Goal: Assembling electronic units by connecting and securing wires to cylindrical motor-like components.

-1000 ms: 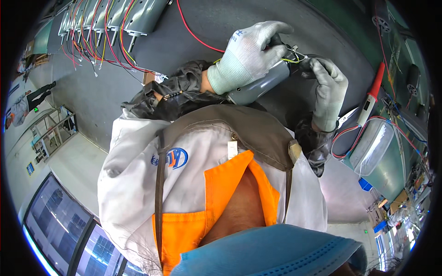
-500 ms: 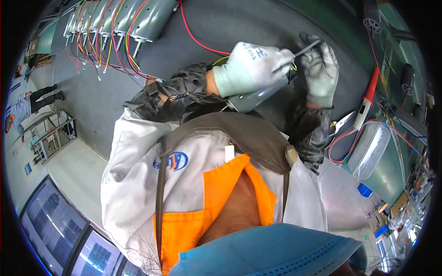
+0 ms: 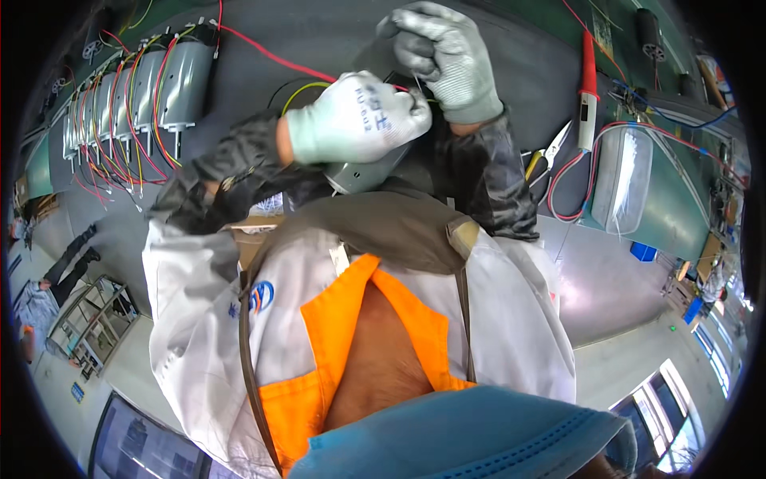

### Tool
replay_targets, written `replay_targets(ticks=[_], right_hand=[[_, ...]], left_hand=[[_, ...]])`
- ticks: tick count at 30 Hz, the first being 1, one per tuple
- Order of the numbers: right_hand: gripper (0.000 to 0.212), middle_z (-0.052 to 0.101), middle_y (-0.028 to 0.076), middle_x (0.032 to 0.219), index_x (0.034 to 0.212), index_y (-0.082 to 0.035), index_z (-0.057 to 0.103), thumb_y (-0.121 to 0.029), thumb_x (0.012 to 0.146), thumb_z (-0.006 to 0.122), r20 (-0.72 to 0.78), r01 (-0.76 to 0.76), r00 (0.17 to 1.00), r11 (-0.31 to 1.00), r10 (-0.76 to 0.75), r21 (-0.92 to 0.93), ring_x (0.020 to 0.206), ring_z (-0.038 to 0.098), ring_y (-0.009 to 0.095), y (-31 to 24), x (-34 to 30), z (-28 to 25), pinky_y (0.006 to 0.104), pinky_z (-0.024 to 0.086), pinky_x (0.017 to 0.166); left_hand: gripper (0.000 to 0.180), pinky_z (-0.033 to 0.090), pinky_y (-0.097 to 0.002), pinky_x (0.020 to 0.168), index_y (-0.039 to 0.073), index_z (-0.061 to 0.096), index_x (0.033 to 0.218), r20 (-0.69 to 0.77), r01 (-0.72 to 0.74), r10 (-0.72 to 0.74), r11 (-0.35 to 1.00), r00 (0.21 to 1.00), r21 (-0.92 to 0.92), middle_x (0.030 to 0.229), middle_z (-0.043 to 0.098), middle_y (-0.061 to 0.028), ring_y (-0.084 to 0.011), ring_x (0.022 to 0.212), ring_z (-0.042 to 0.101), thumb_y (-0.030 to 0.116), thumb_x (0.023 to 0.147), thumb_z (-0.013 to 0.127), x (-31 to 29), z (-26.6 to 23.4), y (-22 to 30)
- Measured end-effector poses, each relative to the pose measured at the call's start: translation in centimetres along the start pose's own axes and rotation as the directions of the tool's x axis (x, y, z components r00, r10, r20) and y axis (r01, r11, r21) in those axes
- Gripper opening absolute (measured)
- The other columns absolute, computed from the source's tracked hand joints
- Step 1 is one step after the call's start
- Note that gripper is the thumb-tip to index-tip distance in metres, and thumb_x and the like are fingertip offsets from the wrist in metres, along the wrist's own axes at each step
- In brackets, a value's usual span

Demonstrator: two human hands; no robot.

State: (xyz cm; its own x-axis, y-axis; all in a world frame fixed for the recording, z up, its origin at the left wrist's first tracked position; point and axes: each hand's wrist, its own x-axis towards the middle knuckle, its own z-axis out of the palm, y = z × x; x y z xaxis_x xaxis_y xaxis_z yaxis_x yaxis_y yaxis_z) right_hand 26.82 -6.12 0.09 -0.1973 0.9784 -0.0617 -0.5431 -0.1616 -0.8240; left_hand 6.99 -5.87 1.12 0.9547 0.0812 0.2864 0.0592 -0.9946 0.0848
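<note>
My left hand (image 3: 363, 116), in a white knit glove, is closed at the upper end of a grey cylindrical motor (image 3: 357, 176), which lies tilted on the dark bench close to my body. A red wire (image 3: 279, 59) and a yellow wire (image 3: 307, 93) run into that hand, and short coloured ends show past its fingertips. My right hand (image 3: 451, 64), gloved with grey-smudged fingers, is curled just above and to the right. A thin pale strand shows between the two hands; whatever the right fingers pinch is hidden.
Several grey motors (image 3: 185, 84) with coloured leads stand in a row at the left. At the right lie scissors (image 3: 552, 152), a red-and-white stick-shaped tool (image 3: 589, 88) and a clear plastic box (image 3: 626, 184). A dark cylinder (image 3: 650, 36) sits beyond; a person (image 3: 40, 302) is far left.
My right hand has turned from spread fingers with a thin grey strip at their tips to a curled grip. The view has shifted; my left hand stays closed at the motor's end.
</note>
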Motion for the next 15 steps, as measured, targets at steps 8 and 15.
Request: replay_targets(ticks=[8, 15], right_hand=[[0.029, 0.073, 0.017, 0.103, 0.113, -0.001, 0.07, -0.022, 0.093, 0.07, -0.259, -0.47, 0.691, -0.146, -0.675, -0.87, 0.092, 0.07, 0.033, -1.1, -14.6, -3.6, 0.0398, 0.054, 0.082], [0.071, 0.055, 0.03, 0.126, 0.151, -0.005, 0.041, 0.0, 0.086, 0.067, -0.551, -0.693, 0.669, -0.15, -0.498, -0.706, 0.111, 0.057, 0.045, 5.5, -24.2, 1.0, 0.0493, 0.047, 0.095]], left_hand=[[0.026, 0.054, -0.0385, 0.064, 0.009, 0.068, 0.107, -0.118, 0.257, -0.285, 0.944, 0.951, -0.209, 0.079, 0.064, -0.0051, -0.0261, 0.072, 0.067, 0.031, 0.093, 0.068, -0.1, -1.8, -1.9], [0.041, 0.052, -0.0403, 0.082, -0.004, 0.069, 0.107, 0.05, 0.122, -0.134, 0.616, 0.99, -0.779, 0.106, 0.067, -0.0216, -0.0396, 0.092, 0.066, 0.035, 0.1, 0.061, 4.1, 0.2, -5.4]])
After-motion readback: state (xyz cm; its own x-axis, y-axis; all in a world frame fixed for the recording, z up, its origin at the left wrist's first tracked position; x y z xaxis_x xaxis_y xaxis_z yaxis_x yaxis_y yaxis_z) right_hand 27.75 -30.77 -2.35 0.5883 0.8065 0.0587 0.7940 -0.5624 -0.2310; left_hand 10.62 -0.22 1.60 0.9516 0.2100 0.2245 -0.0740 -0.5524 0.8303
